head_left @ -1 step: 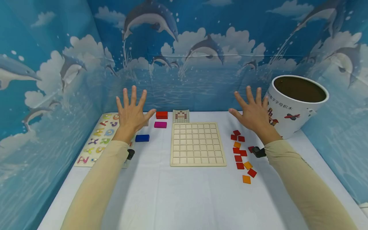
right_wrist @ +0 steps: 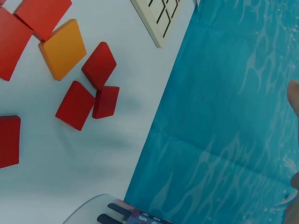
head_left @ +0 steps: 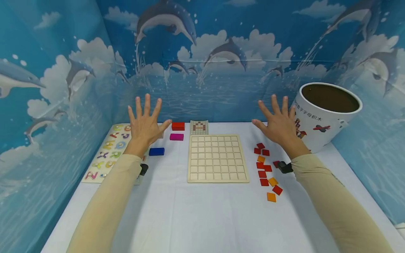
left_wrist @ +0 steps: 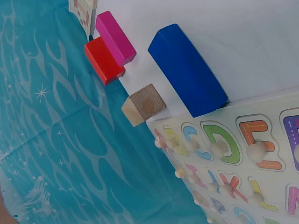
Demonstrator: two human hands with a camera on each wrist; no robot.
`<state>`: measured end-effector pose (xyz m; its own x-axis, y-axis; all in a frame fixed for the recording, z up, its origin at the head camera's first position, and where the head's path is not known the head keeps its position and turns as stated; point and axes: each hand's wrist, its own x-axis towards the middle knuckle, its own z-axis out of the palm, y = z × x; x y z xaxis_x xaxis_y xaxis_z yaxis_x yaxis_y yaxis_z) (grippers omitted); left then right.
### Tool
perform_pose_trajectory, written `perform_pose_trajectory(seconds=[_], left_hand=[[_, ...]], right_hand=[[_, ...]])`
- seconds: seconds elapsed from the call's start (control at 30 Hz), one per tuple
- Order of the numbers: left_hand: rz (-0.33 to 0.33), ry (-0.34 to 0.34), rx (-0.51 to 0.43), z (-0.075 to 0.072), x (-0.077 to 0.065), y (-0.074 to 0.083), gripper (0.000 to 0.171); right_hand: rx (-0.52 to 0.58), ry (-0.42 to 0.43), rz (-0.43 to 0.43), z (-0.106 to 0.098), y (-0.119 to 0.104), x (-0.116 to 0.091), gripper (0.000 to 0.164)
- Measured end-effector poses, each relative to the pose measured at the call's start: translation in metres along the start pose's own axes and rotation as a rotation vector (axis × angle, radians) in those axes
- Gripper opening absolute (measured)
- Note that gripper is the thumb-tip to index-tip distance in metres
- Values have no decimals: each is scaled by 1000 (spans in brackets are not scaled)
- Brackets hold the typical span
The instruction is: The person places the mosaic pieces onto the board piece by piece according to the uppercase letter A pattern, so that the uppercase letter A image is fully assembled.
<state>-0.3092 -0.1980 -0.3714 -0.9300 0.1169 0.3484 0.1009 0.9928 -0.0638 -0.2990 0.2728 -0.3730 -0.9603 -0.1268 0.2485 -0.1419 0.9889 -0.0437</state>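
Note:
My left hand (head_left: 144, 126) is raised with fingers spread, above the alphabet puzzle board (head_left: 107, 147) and holding nothing. Close to it on the table lie a blue block (left_wrist: 189, 70), a magenta block (left_wrist: 115, 37), a red block (left_wrist: 103, 60) and a plain wooden block (left_wrist: 144, 103). My right hand (head_left: 280, 125), likewise spread and holding nothing, overlaps the edge of the white bucket (head_left: 316, 130) in the head view. Below it are scattered several red tiles (right_wrist: 75, 106) and a few orange tiles (right_wrist: 63, 49). Between the hands lies a wooden grid board (head_left: 218, 159).
A small pattern card (head_left: 199, 127) with a pixel picture sits behind the grid board. The bucket stands at the back right, its inside dark. A blue dolphin-print curtain (head_left: 202, 95) walls the white table (head_left: 202, 218) at the back and both sides.

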Motion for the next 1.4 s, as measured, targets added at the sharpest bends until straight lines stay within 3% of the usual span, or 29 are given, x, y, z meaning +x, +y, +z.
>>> perform_pose_trajectory(seconds=[0.4,0.67,0.87,1.0,1.1,1.2,1.4], left_hand=[[1,-31,-29,0,-7,-9,91],[7,-51,-58,6,-18,-7,91],[88,-162,-100,22,-47,14,81],[171,-288,-175,31,-75,35,71],[218,-371,-235,34,-96,49,70],[242,-400,-259,34,-112,58,68],[270,-405,-277,35,-126,66,64]], right_hand=[[57,-20,3,5,4,-7,80],[243,-45,44,13,22,-23,80],[539,-172,110,23,42,-55,80],[665,-288,150,31,56,-79,75],[667,-398,189,38,64,-95,75],[628,-466,238,45,64,-106,77],[567,-447,330,59,54,-114,66]])
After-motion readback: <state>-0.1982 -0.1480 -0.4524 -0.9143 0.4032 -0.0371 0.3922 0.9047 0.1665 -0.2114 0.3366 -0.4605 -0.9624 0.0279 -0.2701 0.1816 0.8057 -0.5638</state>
